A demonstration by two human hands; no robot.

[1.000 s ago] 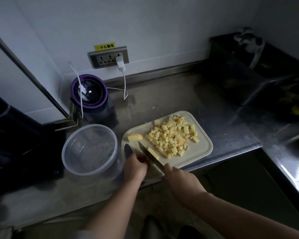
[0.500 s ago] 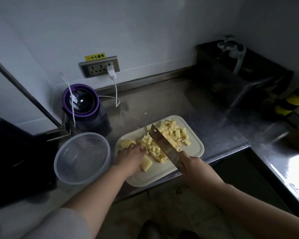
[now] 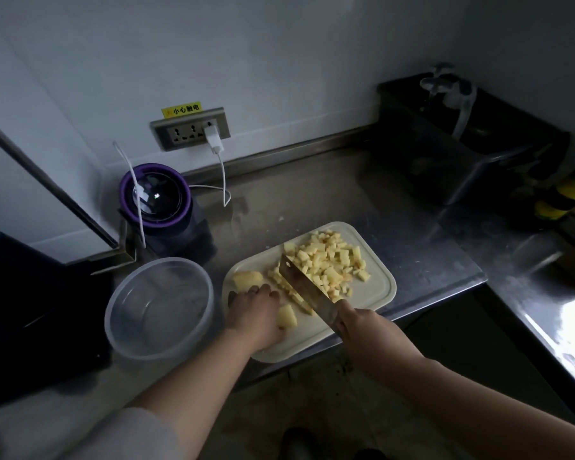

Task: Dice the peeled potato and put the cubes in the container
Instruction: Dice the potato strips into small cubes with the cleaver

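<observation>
Potato dicing
Right hand's (image 3: 362,327) grip clasps the cleaver (image 3: 307,287); left hand's (image 3: 256,310) grip curls round a potato chunk (image 3: 286,316).

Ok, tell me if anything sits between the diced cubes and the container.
Yes. The knife blade stands along the left edge of the diced cubes, gripped by the right hand. Beyond it the left hand and two uncut potato chunks lie on the cutting board's left end, beside the open container.
</observation>
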